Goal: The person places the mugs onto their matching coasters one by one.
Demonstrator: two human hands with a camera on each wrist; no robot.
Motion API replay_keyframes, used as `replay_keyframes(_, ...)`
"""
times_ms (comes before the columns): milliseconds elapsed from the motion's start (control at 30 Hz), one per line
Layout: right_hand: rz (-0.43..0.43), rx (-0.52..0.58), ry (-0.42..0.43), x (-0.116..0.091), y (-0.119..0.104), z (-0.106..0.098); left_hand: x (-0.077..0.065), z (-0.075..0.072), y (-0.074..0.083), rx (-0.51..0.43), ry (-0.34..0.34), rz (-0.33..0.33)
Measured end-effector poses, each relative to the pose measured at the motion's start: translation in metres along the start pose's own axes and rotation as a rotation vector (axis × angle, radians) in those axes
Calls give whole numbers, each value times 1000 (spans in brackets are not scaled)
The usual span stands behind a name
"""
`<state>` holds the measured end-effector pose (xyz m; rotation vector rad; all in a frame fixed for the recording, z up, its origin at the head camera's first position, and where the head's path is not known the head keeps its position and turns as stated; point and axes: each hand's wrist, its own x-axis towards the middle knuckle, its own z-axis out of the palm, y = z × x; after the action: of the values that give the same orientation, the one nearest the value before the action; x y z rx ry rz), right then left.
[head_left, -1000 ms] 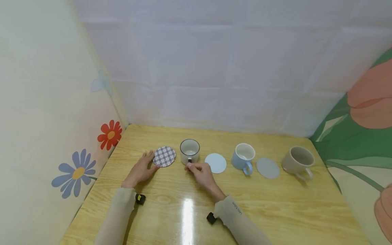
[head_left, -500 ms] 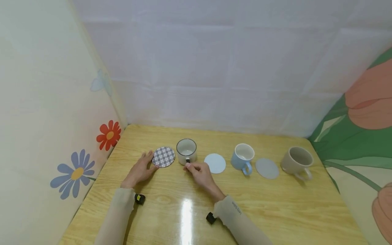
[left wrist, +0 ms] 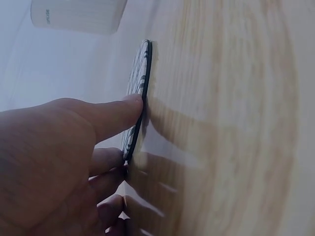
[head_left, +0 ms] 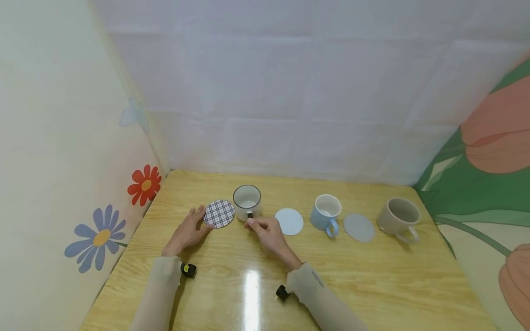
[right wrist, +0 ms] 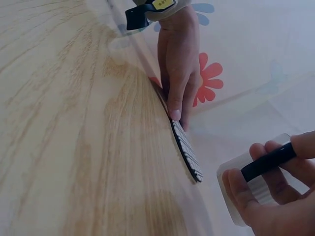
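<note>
With thumb and fingertips my right hand pinches the black handle of a white enamel-style mug with a dark rim. The mug is upright just right of a round plaid coaster; in the left wrist view the mug shows a gap between it and the tabletop. My left hand rests at the coaster's left side, thumb and forefinger spread and touching its edge. In the left wrist view the thumb lies against the rim of the coaster, other fingers lower down along it.
To the right, in a row on the wooden table, are a pale blue coaster, a light blue mug, a grey coaster and a beige mug. A white cloth hangs behind, with flower-printed cloths at both sides.
My right hand has carried the white mug leftward, nearer the plaid coaster. My left hand has kept its place at the coaster's edge, and the other mugs and coasters have stayed put.
</note>
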<state>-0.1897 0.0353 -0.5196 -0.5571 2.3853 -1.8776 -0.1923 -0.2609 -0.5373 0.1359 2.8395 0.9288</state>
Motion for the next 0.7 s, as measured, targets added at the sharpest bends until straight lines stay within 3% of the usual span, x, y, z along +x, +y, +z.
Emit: replay_keyframes(700,-17,36,-44,7,-14,3,-4,-4,7,-50,-17,-24)
